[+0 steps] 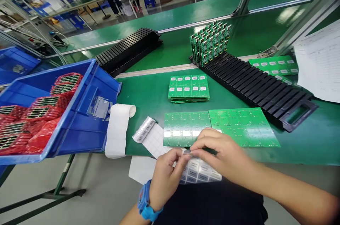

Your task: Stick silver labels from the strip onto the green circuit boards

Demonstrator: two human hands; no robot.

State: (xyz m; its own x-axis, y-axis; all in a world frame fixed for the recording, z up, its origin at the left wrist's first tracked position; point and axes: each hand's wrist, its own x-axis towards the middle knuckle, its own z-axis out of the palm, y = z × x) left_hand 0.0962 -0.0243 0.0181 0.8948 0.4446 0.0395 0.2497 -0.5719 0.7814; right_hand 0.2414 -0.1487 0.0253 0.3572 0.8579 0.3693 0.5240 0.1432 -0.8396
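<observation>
My left hand (168, 173), with a blue watch on its wrist, pinches the upper edge of a sheet of printed labels (203, 172) near the bench's front edge. Opposite it, the fingertips of my right hand (223, 148) close on a small label (187, 152) at that edge, partly hidden by the fingers. Just beyond lie two green circuit board panels side by side: the left panel (187, 120) has white labels along its near row, while the right panel (241, 125) shows none. A strip of label backing (155, 141) with a curled end (144, 129) runs beneath my left hand.
Behind the panels sits a stack of labelled boards (188, 88). A black slotted rack (255, 86) holds upright boards (211, 42); another rack (127, 51) lies further left. At left, a blue bin (79, 122) contains red-wrapped boards (45, 108). Curled white paper (117, 133) lies beside it.
</observation>
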